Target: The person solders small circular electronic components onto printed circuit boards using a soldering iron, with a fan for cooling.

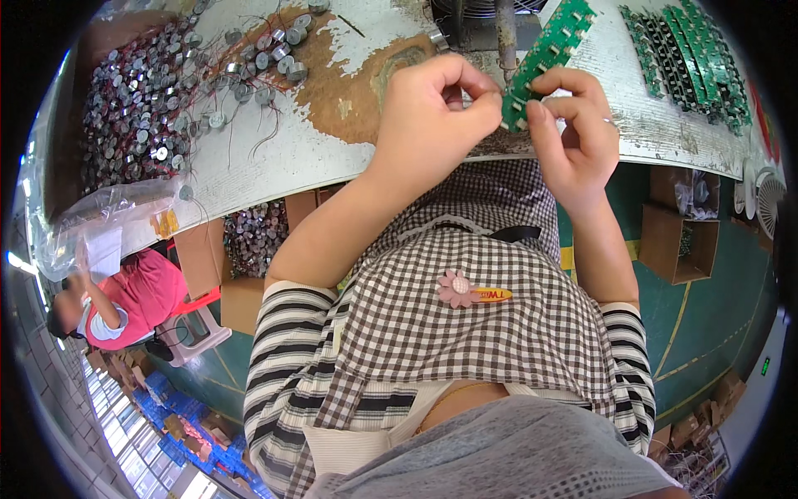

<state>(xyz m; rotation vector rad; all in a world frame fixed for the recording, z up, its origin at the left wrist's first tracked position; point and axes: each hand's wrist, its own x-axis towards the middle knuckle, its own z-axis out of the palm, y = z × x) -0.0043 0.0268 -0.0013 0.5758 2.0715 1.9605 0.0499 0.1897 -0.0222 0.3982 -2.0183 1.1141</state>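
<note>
A long green circuit board strip (555,46), dotted with small pale parts, slants up and away over the table's near edge. My right hand (578,137) pinches its lower right side between thumb and fingers. At the strip's lower left edge, the thumb and forefinger of my left hand (436,116) are pressed together. Whatever those fingertips hold is hidden or too small to name. Just behind the strip's lower part, a metal post (506,37) rises from a dark base. Left of my hands, several small round metal motors (287,50) with thin red wires lie loose.
A large heap of similar motors (137,108) covers the table's left end, beside a clear plastic bag (125,212). Rows of green boards (690,62) lie at the right. Below the table are cardboard boxes (677,241) and a fan (766,200). A person in pink (154,287) sits at left.
</note>
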